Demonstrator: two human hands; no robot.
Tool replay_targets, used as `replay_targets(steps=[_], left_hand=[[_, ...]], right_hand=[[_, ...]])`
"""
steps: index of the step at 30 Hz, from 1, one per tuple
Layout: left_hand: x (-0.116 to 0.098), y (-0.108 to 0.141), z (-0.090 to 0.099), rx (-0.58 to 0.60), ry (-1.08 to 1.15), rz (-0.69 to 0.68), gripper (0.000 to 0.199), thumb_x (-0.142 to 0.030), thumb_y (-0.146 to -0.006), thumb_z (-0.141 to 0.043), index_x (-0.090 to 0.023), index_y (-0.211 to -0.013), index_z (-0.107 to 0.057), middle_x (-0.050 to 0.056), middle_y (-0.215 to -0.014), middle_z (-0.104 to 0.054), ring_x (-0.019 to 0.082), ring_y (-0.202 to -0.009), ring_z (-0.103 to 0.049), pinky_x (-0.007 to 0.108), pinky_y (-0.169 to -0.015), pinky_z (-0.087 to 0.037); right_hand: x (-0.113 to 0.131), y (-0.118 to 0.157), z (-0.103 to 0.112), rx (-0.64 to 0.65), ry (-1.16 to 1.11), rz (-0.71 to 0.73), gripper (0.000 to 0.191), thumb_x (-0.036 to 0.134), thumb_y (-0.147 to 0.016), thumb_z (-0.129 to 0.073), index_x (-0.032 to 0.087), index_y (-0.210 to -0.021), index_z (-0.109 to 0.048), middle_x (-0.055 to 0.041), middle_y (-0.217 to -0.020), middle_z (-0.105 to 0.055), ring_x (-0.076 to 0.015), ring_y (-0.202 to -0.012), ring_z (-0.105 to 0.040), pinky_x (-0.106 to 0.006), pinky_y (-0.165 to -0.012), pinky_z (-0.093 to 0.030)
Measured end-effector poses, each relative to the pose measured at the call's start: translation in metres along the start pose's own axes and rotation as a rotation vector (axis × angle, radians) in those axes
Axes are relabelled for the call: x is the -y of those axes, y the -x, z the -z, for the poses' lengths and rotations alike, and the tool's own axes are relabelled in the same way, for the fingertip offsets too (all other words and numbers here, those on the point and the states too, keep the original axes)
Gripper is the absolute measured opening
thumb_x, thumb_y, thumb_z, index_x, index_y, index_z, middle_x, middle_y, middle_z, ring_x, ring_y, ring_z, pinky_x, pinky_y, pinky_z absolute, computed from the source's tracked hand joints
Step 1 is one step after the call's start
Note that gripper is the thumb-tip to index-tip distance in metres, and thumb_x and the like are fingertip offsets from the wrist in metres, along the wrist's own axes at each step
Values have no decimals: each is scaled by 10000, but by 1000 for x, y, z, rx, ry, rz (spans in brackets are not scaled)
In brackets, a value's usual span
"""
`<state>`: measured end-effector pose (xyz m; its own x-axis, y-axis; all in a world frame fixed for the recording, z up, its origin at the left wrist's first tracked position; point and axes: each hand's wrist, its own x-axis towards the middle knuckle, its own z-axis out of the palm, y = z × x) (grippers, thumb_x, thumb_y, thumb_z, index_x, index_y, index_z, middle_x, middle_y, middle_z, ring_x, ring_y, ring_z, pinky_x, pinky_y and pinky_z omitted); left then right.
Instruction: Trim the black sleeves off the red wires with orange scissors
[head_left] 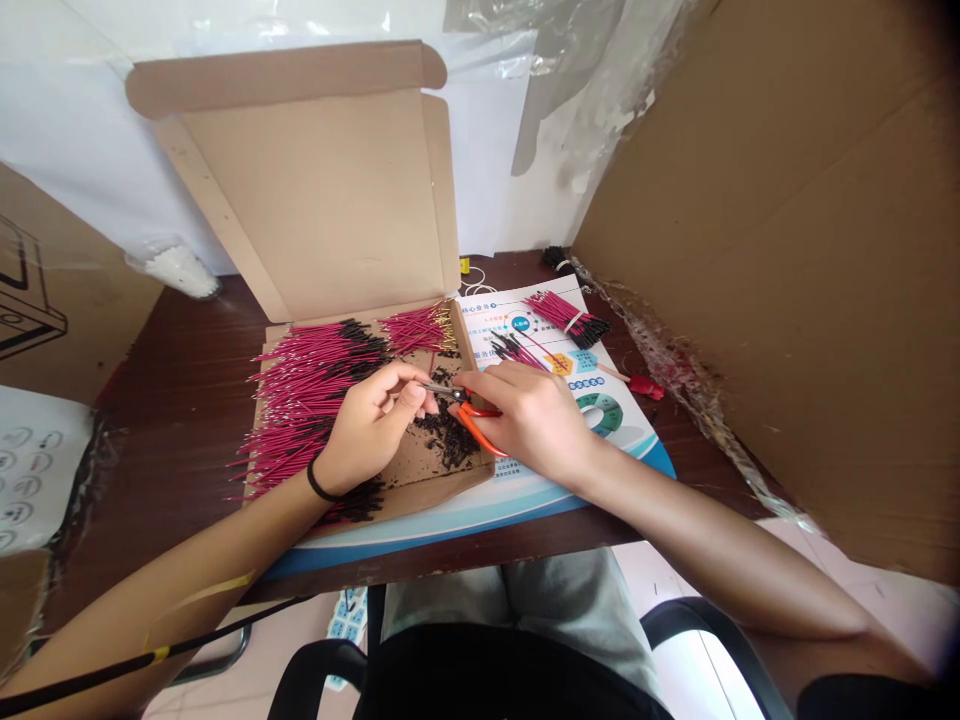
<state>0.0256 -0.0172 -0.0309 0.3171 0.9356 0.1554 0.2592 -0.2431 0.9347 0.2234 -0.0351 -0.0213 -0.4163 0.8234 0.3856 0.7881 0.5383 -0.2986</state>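
Observation:
My right hand is closed around a pair of scissors with orange handles, blades pointing left. My left hand is pinched at the blade tips; a thin pink wire shows just above its fingertips. Both hands are over an opened cardboard box. Beneath and left of my left hand lies a big pile of pink wires with black ends. A smaller bunch of pink wires lies at the back of the box. Small black scraps are scattered between the hands.
The box lid stands upright behind. A printed sheet lies on the dark table, carrying a banded wire bundle and loose wires. A red object is farther right. A clear container lies at back left. Cardboard walls flank both sides.

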Motion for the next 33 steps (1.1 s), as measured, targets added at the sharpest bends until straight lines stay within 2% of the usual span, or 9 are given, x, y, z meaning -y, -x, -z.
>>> replay_targets(steps=[12, 18, 24, 33], left_hand=[[-5, 0, -2, 4, 43, 6, 333, -461, -878, -515, -149, -787, -589, -13, -541, -544, 74, -465, -464, 202, -452, -380], [-3, 1, 1, 12, 21, -21, 347, -469, -867, -532, -146, -766, -609, 2, -541, -570, 79, -476, -488, 205, -467, -393], [-1, 1, 1, 0, 73, 25, 312, -449, -879, -523, -156, -803, -598, 6, -589, -598, 70, -493, -495, 181, -459, -388], [1, 1, 1, 22, 35, -5, 325, -450, -895, -491, -152, -807, -590, 17, -609, -614, 84, -514, -509, 203, -492, -411]], right_hand=[[-3, 1, -1, -45, 78, 82, 211, 278, -885, -517, 196, -1006, -669, -25, -735, -633, -154, -704, -562, -279, -565, -322], [-5, 0, 0, -24, 72, 70, 163, 234, -865, -522, 183, -862, -677, -23, -700, -643, -151, -663, -569, -282, -544, -323], [-3, -1, -1, -80, -60, 4, 213, 277, -869, -543, 165, -983, -684, -45, -811, -699, -156, -730, -612, -270, -622, -414], [1, -2, 1, -54, -28, 6, 237, 296, -873, -522, 162, -957, -698, -38, -732, -664, -150, -689, -583, -260, -591, -397]])
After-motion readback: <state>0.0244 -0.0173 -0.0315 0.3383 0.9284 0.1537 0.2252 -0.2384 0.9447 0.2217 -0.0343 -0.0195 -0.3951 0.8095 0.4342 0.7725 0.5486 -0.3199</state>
